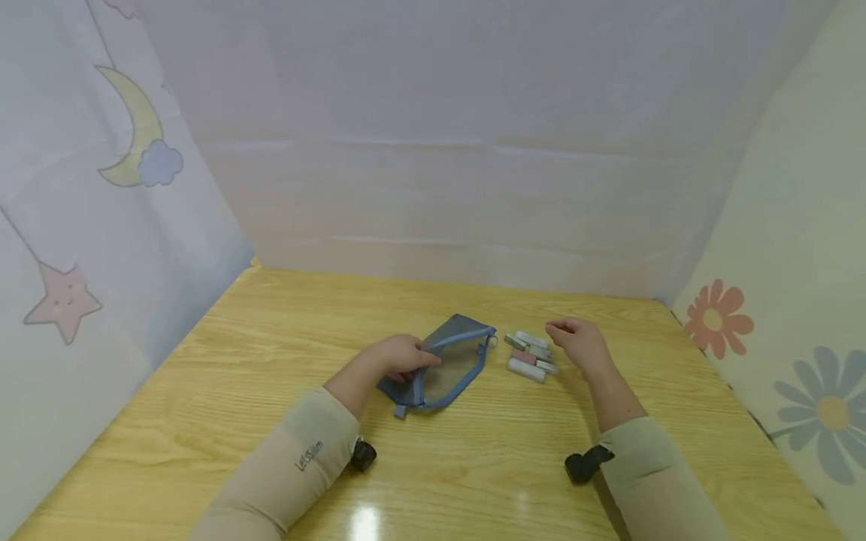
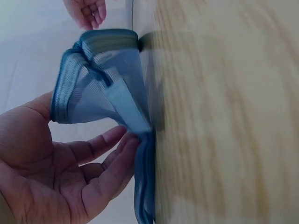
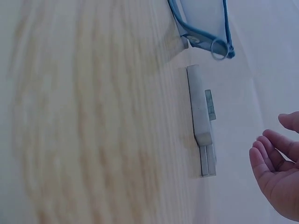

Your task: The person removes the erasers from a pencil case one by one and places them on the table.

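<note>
A blue mesh zip pouch (image 1: 452, 400) lies on the table with its mouth spread wide. My left hand (image 1: 401, 357) grips the pouch's near left side, with the thumb over the rim. In the left wrist view the fingers (image 2: 107, 179) touch the pouch (image 2: 100, 100) from below, and its edge hides the thumb's tip. To the pouch's right lies a loose cluster of small bar-shaped pieces, among them a pink bar (image 1: 524, 357) and a white bar (image 1: 526, 370). Just above and right of them hovers my right hand (image 1: 582, 344), fingers loosely bent, holding nothing. The right wrist view shows a pale bar (image 3: 199, 105) apart from that hand.
The wooden table (image 1: 271, 361) runs back to a pale cloth wall (image 1: 440, 188). Patterned cloth walls stand at both sides. A small ring (image 3: 219, 49) hangs at the pouch's corner. Black straps with small devices sit on both wrists.
</note>
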`<state>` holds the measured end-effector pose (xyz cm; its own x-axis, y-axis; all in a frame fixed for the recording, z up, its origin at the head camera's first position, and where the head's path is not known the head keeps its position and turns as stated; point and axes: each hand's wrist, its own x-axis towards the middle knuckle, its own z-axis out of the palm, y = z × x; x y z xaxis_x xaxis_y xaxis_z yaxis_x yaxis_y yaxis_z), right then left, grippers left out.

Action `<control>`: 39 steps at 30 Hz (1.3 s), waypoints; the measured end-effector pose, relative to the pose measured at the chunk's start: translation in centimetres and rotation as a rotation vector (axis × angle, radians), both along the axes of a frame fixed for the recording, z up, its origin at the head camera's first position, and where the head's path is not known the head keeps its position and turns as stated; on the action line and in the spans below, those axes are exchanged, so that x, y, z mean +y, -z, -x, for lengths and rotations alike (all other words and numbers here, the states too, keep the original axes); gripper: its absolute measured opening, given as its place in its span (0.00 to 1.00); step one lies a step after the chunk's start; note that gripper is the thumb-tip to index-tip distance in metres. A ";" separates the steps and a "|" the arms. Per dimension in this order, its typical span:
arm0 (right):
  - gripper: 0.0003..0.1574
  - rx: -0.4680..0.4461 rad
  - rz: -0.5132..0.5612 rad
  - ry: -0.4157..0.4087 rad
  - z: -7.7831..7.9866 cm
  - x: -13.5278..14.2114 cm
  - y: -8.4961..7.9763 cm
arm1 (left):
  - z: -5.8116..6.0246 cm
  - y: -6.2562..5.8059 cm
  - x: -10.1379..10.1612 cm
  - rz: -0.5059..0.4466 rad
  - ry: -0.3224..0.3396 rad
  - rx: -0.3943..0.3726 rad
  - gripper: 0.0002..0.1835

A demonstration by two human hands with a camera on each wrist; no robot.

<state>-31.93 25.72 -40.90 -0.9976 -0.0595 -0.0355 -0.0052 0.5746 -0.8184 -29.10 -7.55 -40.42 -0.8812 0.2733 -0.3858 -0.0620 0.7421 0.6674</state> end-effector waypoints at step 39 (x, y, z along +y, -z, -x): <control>0.28 -0.003 -0.034 -0.067 -0.3 -0.5 -1.4 | -1.6 0.5 1.4 0.522 0.174 0.398 0.24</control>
